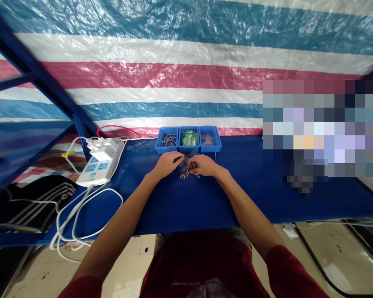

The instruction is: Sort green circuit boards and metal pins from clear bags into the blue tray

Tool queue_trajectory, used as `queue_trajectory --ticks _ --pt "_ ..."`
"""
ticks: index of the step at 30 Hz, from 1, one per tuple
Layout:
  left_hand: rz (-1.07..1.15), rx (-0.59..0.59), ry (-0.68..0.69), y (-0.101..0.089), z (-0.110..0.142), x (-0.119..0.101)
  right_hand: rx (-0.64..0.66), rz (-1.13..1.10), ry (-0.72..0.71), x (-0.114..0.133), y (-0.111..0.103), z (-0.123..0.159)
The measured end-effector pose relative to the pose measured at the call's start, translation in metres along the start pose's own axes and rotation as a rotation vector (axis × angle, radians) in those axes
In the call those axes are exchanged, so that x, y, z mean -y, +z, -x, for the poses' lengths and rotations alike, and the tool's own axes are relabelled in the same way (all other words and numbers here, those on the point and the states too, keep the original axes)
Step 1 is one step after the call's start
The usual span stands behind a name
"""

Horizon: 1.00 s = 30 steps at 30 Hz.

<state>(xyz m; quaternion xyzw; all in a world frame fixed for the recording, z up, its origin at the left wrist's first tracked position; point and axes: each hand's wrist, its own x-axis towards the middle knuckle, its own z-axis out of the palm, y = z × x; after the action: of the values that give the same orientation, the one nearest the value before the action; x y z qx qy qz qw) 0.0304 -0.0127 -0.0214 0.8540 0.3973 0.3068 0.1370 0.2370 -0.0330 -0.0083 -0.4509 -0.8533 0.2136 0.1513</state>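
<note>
A small clear plastic bag (192, 155) lies on the blue table between my two hands. Several thin black-and-silver metal pieces (184, 174) spill at its near side. My left hand (168, 164) is closed at the bag's left edge, its thumb and forefinger on the plastic. From the right, my right hand (204, 165) reaches over the bag with curled fingers, pinching beside the metal pieces; what is between the fingertips is too small to make out.
Behind my hands stand three blue bins: a left bin (158, 144) with similar metal pieces, a middle bin (189, 149) with green items, a right bin (216, 147) with clear packets. A power strip (95, 167) with white cables is at left. A blurred-out area covers the right.
</note>
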Motion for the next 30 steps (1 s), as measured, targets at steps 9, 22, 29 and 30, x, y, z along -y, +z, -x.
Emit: queue_trajectory --ticks 9,22,29,30 --pt "-0.105 0.027 0.068 0.0041 0.003 0.004 0.058 0.052 0.073 0.0059 -0.003 0.0002" --pt "-0.115 0.015 0.096 0.0068 0.0028 0.0029 0.032 0.15 0.079 0.0054 0.0003 -0.0015" --pt "-0.12 0.039 0.096 0.0073 0.003 0.0017 0.003 0.176 0.06 0.0041 0.0032 -0.0012" --pt "-0.121 0.048 0.093 0.0073 0.0031 0.0013 -0.002 0.181 0.062 0.0044 0.0033 -0.001"
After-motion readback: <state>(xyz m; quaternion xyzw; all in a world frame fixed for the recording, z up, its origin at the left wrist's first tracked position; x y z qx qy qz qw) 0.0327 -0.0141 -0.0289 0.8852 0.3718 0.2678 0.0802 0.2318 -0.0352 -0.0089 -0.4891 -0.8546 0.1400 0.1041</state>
